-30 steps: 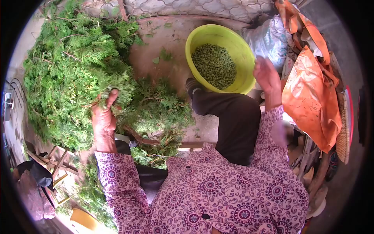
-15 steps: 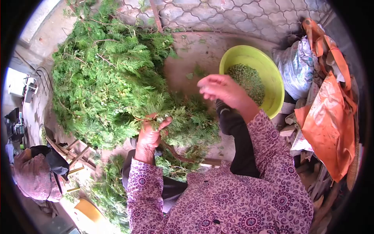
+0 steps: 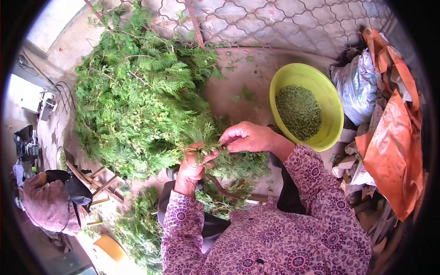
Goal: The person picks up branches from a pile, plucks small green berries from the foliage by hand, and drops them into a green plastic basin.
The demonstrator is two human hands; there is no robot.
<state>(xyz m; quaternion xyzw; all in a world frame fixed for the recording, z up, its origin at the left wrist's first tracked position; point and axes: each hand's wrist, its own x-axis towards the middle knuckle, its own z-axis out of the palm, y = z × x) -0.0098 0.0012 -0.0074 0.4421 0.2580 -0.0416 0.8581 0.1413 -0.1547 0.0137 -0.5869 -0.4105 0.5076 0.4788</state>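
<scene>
My left hand [image 3: 191, 168] is closed round a small green sprig [image 3: 201, 147] at the edge of a large heap of leafy branches [image 3: 137, 101]. Thumb and fingertips of my right hand [image 3: 250, 137] are pinched together at the sprig's right side; whatever they hold is too small to make out. Beyond my right hand is a yellow-green basin [image 3: 337, 114], with many small green pieces [image 3: 299, 112] in its bottom. More branches [image 3: 243, 165] lie below my hands, over my legs.
A wire mesh [image 3: 275, 23] runs along the back. On the right are a white sack [image 3: 355, 87], an orange bag [image 3: 396, 156] and wood scraps. At the left stand a wooden frame [image 3: 103, 183] and a cloth-covered object [image 3: 48, 201], with a yellow container [image 3: 110, 247] below.
My right hand has moved left and down, from beside the basin to the sprig. My left hand still holds the sprig. The whole view has shifted slightly.
</scene>
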